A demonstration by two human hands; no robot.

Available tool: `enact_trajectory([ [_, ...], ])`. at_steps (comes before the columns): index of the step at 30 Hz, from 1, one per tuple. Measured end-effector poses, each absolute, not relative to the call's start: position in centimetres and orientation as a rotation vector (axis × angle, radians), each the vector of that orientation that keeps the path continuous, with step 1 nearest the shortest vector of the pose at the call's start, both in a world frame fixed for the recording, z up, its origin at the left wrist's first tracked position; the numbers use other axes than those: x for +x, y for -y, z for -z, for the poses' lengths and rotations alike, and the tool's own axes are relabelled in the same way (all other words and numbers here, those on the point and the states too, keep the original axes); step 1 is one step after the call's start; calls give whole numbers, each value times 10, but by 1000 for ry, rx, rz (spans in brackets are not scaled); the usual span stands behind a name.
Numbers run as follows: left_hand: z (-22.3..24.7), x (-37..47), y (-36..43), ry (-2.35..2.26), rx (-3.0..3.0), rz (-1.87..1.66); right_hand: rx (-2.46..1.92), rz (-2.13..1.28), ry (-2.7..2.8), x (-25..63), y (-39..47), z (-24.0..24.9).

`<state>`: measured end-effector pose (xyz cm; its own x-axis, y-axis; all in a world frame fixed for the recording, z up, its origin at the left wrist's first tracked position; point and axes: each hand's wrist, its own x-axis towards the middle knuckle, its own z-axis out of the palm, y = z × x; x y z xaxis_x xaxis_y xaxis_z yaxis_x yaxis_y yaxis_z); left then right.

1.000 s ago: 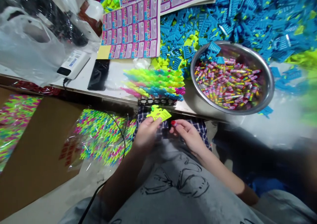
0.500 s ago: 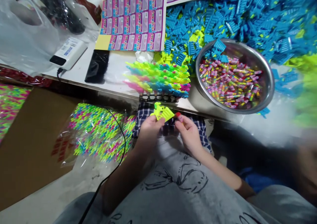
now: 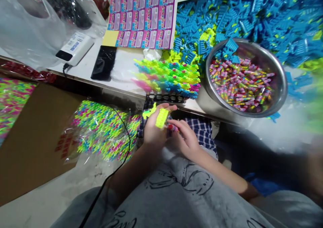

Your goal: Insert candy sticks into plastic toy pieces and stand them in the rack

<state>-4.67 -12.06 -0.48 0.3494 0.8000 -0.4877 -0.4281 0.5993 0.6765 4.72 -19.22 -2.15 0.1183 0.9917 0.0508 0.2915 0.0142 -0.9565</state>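
My left hand (image 3: 154, 128) is closed on a yellow-green plastic toy (image 3: 162, 118), whose ribbed end sticks out over the fingers. Close beside it, my right hand (image 3: 186, 137) pinches a small wrapped candy (image 3: 173, 127) with a red end, held just below the toy. Whether candy and toy touch I cannot tell. Both hands are above my lap, in front of the table edge. Just beyond them, a black perforated rack (image 3: 165, 98) holds rows of bright toys (image 3: 169, 74). A steel bowl (image 3: 284, 83) of wrapped candies (image 3: 242, 83) stands to the right.
Sheets of candy labels (image 3: 143, 16) lie behind the rack, beside a heap of blue toys (image 3: 267, 23). Left are a white power bank (image 3: 75, 49), a black phone-like slab (image 3: 104, 63) and a plastic bag (image 3: 27, 29). Bagged toys (image 3: 101, 130) and a carton (image 3: 37, 147) stand below.
My hands have come together and slightly lower. The toy has turned so its ribbed end points down, and the candy has moved left and down, close to it. The view has shifted a little.
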Motion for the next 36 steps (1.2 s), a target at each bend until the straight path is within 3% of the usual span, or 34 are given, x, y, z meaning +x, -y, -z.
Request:
enact_trajectory([
  [5,2,-48,120,-775,581,-900,-1381,-1392,811,42,194,24],
  [12,-3,-45,124,-711,640,-824,-1114,-1593,589,43,190,24],
  [28,-13,-38,127,-537,569,-636,-1350,-1066,1009,51,205,11],
  [36,-11,-37,131,-497,702,-721,-1338,-1189,1032,60,208,-2],
])
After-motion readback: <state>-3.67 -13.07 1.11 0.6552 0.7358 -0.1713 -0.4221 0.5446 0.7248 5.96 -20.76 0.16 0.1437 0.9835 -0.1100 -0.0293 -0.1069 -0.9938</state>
